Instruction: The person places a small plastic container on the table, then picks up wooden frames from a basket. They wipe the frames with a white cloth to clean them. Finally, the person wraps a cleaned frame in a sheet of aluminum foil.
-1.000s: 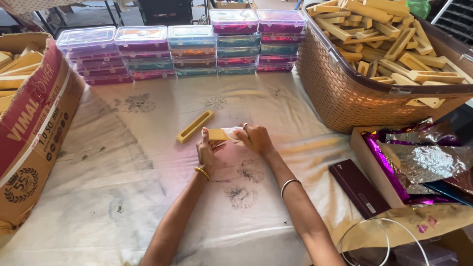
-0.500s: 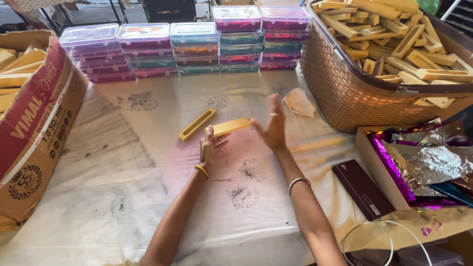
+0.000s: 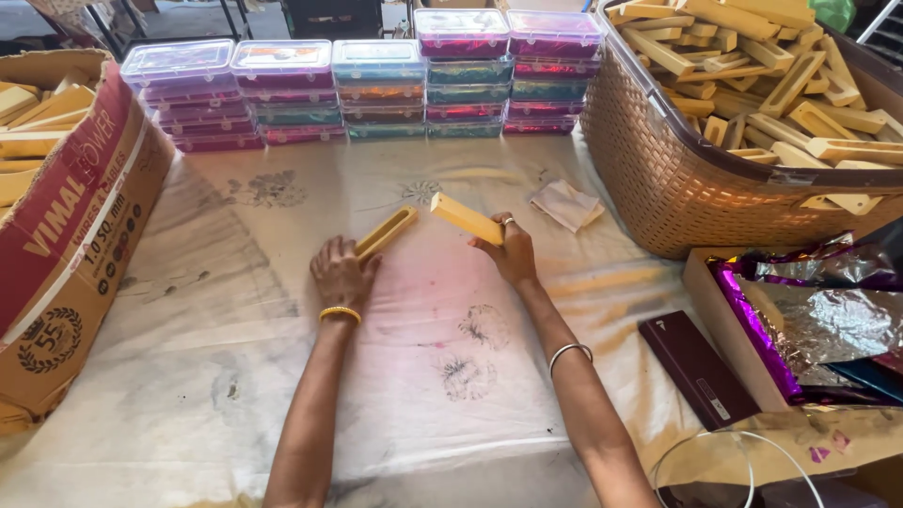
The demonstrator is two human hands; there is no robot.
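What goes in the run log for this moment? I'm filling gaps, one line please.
left hand: on yellow tray | right hand: holds yellow block | surface: cloth-covered table | right: basket

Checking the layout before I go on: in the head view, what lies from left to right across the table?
Cardboard box → left hand on a yellow tray → right hand holding a yellow block → wicker basket → foil sheets.

My work surface is a table covered in a stained white cloth (image 3: 216, 376). Along the top of the frame sit stacked clear plastic boxes (image 3: 376, 89). A brown woven basket (image 3: 696, 188) stands upper right, a red-and-tan cardboard carton (image 3: 66, 245) at left, a folded pale paper scrap (image 3: 566, 204) near centre, and a dark maroon flat box (image 3: 696, 367) lower right.
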